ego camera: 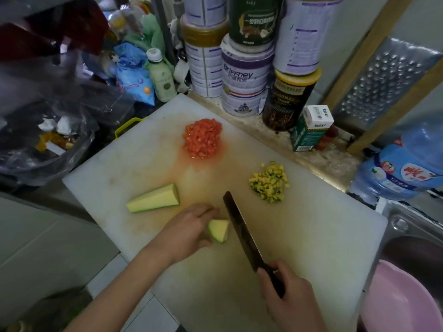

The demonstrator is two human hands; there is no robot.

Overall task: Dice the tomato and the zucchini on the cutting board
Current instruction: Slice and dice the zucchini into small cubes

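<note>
A white cutting board fills the middle of the view. A heap of diced tomato lies at its far side, and a smaller heap of diced zucchini sits to the right. A long zucchini wedge lies at the left of the board. My left hand holds a short zucchini piece down on the board. My right hand grips the handle of a dark knife, whose blade stands edge-down just right of that piece.
Stacked tins and a small box line the back edge. A metal grater leans at the right, above a blue water bottle. A pink bowl sits in the sink at right. A plastic bag of scraps lies left.
</note>
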